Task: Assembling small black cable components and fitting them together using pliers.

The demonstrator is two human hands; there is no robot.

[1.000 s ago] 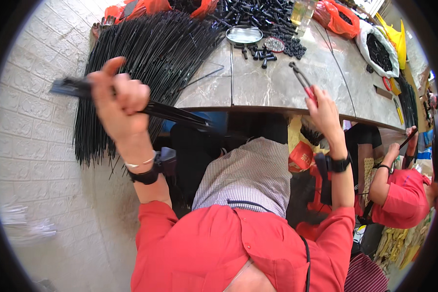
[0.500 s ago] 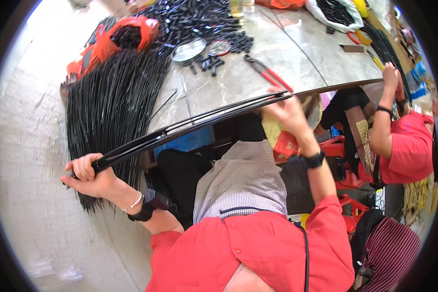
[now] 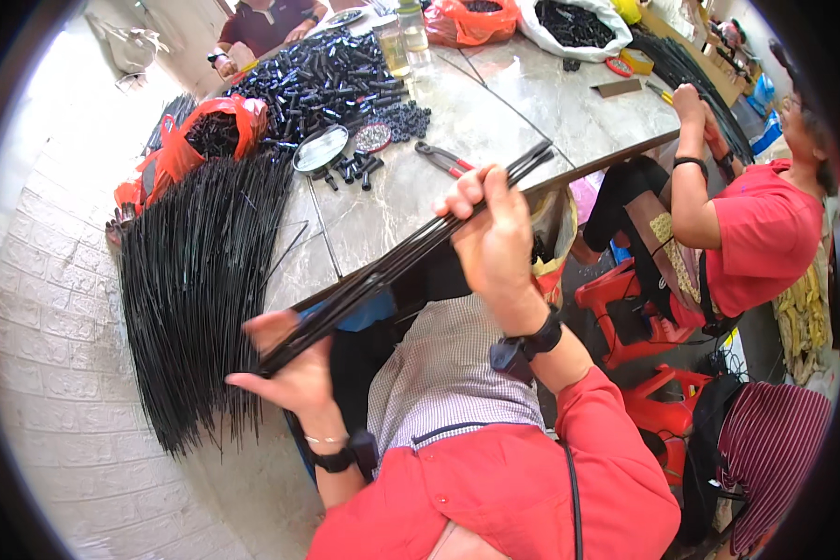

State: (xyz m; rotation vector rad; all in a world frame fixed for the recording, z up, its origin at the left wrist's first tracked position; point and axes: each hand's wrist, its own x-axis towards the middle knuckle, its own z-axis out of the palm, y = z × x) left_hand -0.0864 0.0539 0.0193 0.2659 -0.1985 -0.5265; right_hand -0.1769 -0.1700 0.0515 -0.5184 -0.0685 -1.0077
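A bundle of long, thin black rods (image 3: 375,279) slants across in front of me, its far right end just over the table's edge. My right hand (image 3: 497,245) is closed around it toward that upper end. At the lower end, my left hand (image 3: 301,381) is open, thumb and fingers apart, with the rod ends against its palm. Left of that hand, a thick sheaf of similar black rods (image 3: 191,299) hangs over the table's side. Red-handled pliers (image 3: 443,161) lie on the table behind my right hand, which partly hides them.
The marbled table (image 3: 504,103) carries a heap of short black tubular pieces (image 3: 317,79), a round metal dish (image 3: 321,149), a red bag (image 3: 210,135) and a white bag of black parts (image 3: 574,26). At right a co-worker (image 3: 761,233) sits near red stools (image 3: 611,313); another person (image 3: 269,26) is across the table.
My left hand has opened from its grip and moved inward. My right hand, blurred with fingers loose before, is now closed around the bundle, which tilts more steeply. The whole view has shifted.
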